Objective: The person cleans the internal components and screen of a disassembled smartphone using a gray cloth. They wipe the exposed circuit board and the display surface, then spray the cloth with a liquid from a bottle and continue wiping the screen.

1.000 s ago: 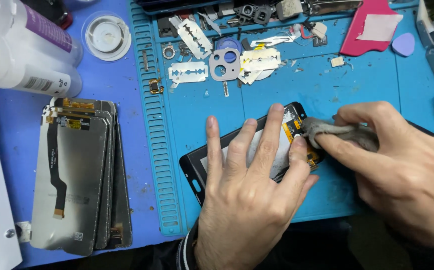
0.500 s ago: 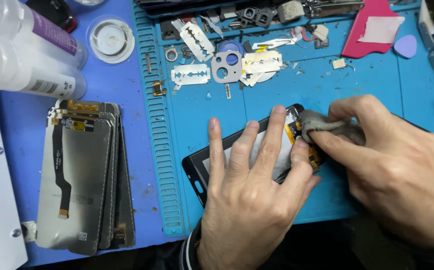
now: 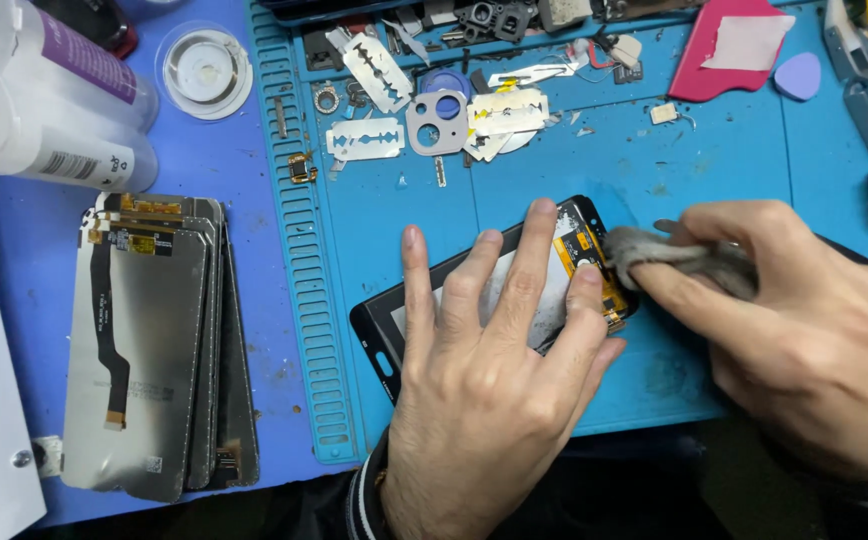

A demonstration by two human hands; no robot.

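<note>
Beside two capped bottles [image 3: 49, 105], contents hidden, our left hand [image 3: 494, 390] presses flat, fingers spread, on the black-framed phone screen [image 3: 499, 290] while our right hand [image 3: 804, 330] pinches a grey cloth [image 3: 669, 255] against its orange-flexed end.

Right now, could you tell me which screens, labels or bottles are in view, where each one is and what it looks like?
Phone screen: black-framed, mid-mat, flat under the left hand; the right hand presses a grey cloth to its orange-flex end.
Stack of screen panels: left, grey backs, black ribbon cables.
Two bottles: top left, lying, white; one purple label, one white.
</note>
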